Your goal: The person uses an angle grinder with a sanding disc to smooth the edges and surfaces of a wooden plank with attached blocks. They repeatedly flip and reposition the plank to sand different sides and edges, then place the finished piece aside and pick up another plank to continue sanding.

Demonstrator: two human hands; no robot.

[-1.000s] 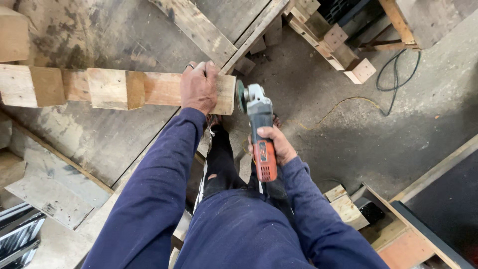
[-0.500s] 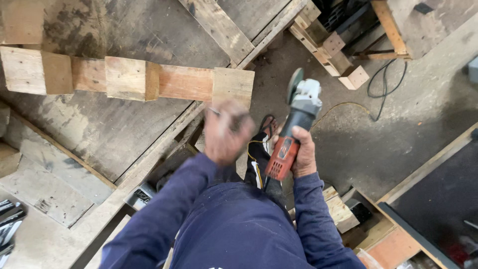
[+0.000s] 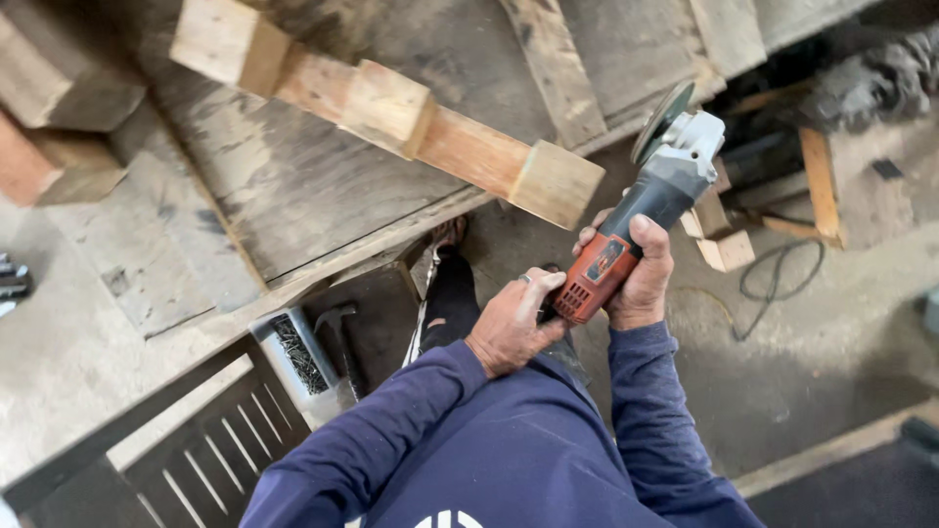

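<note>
Half a second ago our left hand (image 3: 509, 328) was a blur in mid-air below the wooden beam; now it has come across to the rear of the angle grinder (image 3: 631, 230), fingers curled and closing on the orange tail end of the tool just beside the right hand (image 3: 636, 279). One second ago that same left hand lay flat on the end block of the beam, so it has left the wood altogether. Our right hand keeps its wrap around the grinder's body, thumb over the dark grey neck, fingers pressed together around the orange housing. The grinder has tilted: its disc (image 3: 663, 119) now points up and away, held off the near edge of the surface, apart from the wood. The wooden beam (image 3: 391, 112) with its square blocks lies diagonally across the worn surface (image 3: 293, 186), its end block (image 3: 556, 184) overhanging the near edge, close to the grinder but not touching it. Both our forearms, in dark blue sleeves, are bent in towards the body. Below the surface's edge, on the floor, we see a hammer (image 3: 337, 332) beside a container of nails (image 3: 293, 357).
</note>
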